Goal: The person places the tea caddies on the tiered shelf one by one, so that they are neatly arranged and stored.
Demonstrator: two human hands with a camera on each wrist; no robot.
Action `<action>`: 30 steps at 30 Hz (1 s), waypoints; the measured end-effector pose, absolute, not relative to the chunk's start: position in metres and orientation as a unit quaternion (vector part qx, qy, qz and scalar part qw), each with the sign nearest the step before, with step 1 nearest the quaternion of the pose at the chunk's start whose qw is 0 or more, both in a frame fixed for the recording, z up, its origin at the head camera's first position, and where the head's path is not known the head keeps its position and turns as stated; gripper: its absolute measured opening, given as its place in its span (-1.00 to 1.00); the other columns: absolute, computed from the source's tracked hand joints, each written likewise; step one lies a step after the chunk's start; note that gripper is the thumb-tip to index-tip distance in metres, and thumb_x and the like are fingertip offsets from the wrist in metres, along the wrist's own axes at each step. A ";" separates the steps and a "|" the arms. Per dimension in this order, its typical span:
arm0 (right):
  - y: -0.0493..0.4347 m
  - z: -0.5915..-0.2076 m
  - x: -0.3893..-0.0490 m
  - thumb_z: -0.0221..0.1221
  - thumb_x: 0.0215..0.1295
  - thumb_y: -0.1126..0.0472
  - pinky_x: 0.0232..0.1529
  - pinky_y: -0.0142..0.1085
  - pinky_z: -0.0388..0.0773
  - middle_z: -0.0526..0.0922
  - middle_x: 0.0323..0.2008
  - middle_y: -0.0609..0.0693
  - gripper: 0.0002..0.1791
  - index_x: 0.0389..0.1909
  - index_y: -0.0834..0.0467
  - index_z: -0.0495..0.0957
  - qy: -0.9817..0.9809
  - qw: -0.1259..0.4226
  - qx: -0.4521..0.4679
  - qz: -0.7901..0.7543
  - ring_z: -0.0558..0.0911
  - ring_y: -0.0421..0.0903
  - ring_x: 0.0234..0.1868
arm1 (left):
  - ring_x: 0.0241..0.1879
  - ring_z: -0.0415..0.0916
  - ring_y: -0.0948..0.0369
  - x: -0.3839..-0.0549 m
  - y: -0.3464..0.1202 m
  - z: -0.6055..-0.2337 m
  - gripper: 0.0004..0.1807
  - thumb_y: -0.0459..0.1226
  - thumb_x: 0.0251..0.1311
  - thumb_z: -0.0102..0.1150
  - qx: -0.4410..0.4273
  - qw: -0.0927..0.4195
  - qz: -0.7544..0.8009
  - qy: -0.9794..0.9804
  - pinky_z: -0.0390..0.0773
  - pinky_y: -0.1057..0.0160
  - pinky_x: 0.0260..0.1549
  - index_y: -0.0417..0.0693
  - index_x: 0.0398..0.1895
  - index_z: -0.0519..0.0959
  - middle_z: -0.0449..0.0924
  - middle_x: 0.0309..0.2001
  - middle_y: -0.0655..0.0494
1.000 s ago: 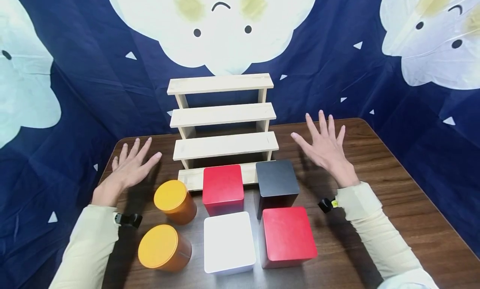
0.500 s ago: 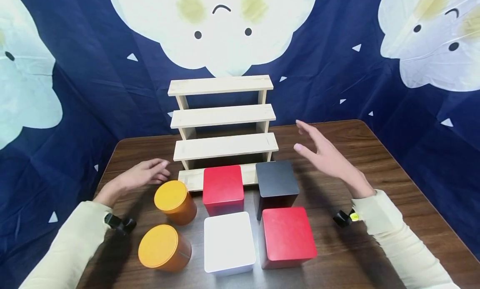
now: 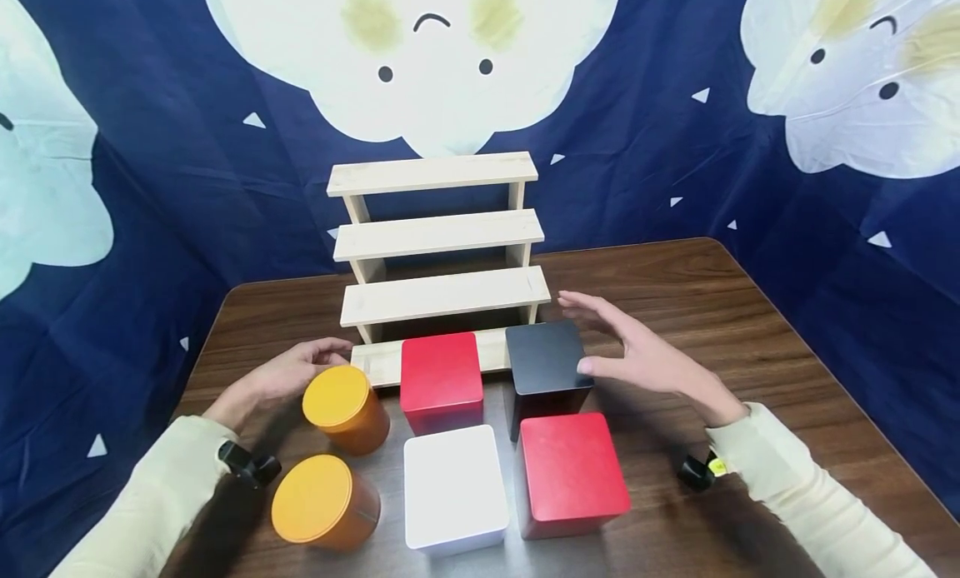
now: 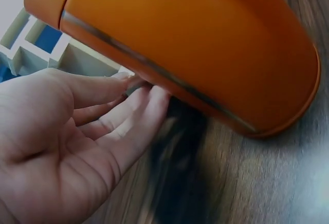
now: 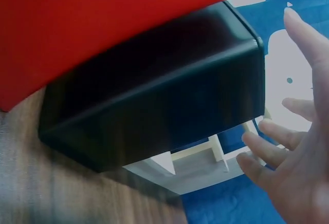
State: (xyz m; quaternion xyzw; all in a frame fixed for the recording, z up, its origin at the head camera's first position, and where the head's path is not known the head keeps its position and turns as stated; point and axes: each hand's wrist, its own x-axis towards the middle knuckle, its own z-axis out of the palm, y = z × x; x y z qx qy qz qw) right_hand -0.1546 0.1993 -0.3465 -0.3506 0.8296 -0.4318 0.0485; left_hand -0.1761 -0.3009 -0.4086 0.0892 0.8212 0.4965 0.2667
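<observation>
"Hands, quick?"

"Right hand (image 3: pixel 645 353): fingers apart, holding nothing. Black box (image 3: pixel 547 361) just left of it, upright on the table (image 3: pixel 675 286). Left hand (image 3: pixel 285 374): fingers loosely bent, farther orange canister (image 3: pixel 345 403) just to its right. Touching? Can't tell."

"Handling?"

"Both look stiff and smooth, maybe slippery; probably light, weight's a guess. Box: opposite side walls, below the top rim. Canister: round the wall, under the lid (image 3: pixel 335 395)."

"Versus half a second back?"

"Right hand lower, nearer the box. Left hand closer in on the canister. Box and canister haven't shifted."
</observation>
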 end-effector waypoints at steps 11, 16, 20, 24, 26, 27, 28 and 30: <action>0.196 -0.362 -0.148 0.41 0.01 0.11 0.34 -0.18 0.27 0.23 0.38 -0.18 -0.05 0.41 -0.17 0.13 0.821 0.093 -0.338 -0.450 0.28 -0.20 0.35 | -0.19 0.52 0.14 -0.175 -0.299 -0.411 -0.30 -0.48 0.18 0.04 0.046 0.297 0.573 0.763 0.64 0.21 -0.19 -0.41 0.35 -0.01 0.48 -0.12 -0.08; 0.195 -0.370 -0.146 0.42 -0.01 0.09 0.32 -0.12 0.30 0.22 0.36 -0.26 -0.06 0.40 -0.23 0.15 0.828 0.087 -0.328 -0.447 0.27 -0.22 0.33 | -0.22 0.53 0.17 -0.174 -0.298 -0.411 -0.27 -0.50 0.17 0.03 0.042 0.305 0.583 0.752 0.65 0.21 -0.21 -0.39 0.37 -0.05 0.49 -0.15 -0.02; 0.193 -0.373 -0.147 0.41 0.00 0.08 0.29 -0.19 0.35 0.26 0.35 -0.26 -0.09 0.39 -0.20 0.19 0.830 0.067 -0.331 -0.444 0.30 -0.22 0.31 | -0.23 0.53 0.18 -0.173 -0.298 -0.411 -0.27 -0.51 0.15 0.02 0.042 0.303 0.582 0.753 0.65 0.23 -0.23 -0.39 0.37 -0.05 0.50 -0.15 -0.01; 0.192 -0.374 -0.148 0.43 -0.02 0.09 0.23 -0.29 0.39 0.30 0.33 -0.23 -0.10 0.38 -0.17 0.24 0.830 0.045 -0.338 -0.441 0.34 -0.21 0.28 | -0.23 0.51 0.17 -0.174 -0.296 -0.409 -0.30 -0.52 0.14 0.00 0.038 0.299 0.577 0.759 0.64 0.24 -0.24 -0.40 0.35 -0.01 0.47 -0.15 -0.03; 0.193 -0.373 -0.148 0.44 -0.03 0.09 0.21 -0.33 0.41 0.32 0.33 -0.22 -0.11 0.37 -0.16 0.25 0.829 0.037 -0.342 -0.440 0.35 -0.21 0.28 | -0.23 0.51 0.16 -0.175 -0.296 -0.408 -0.32 -0.54 0.13 -0.01 0.035 0.300 0.576 0.759 0.65 0.23 -0.24 -0.41 0.34 0.00 0.46 -0.14 -0.05; 0.193 -0.372 -0.147 0.44 -0.04 0.09 0.21 -0.34 0.41 0.32 0.33 -0.22 -0.11 0.37 -0.17 0.26 0.830 0.035 -0.342 -0.440 0.35 -0.21 0.28 | -0.24 0.50 0.16 -0.175 -0.295 -0.408 -0.33 -0.54 0.14 -0.01 0.035 0.300 0.577 0.759 0.65 0.24 -0.25 -0.41 0.33 0.02 0.46 -0.14 -0.06; 0.193 -0.371 -0.147 0.44 -0.04 0.09 0.21 -0.35 0.41 0.32 0.33 -0.22 -0.11 0.37 -0.16 0.27 0.830 0.033 -0.341 -0.440 0.36 -0.21 0.28 | -0.24 0.51 0.16 -0.176 -0.295 -0.408 -0.34 -0.54 0.14 -0.01 0.035 0.300 0.578 0.758 0.65 0.24 -0.26 -0.41 0.32 0.03 0.46 -0.15 -0.06; 0.194 -0.367 -0.146 0.44 -0.04 0.11 0.21 -0.37 0.41 0.32 0.34 -0.19 -0.11 0.37 -0.15 0.27 0.830 0.029 -0.341 -0.441 0.36 -0.22 0.28 | -0.26 0.52 0.16 -0.177 -0.295 -0.408 -0.36 -0.55 0.14 -0.01 0.033 0.302 0.579 0.757 0.65 0.24 -0.27 -0.41 0.30 0.04 0.47 -0.16 -0.06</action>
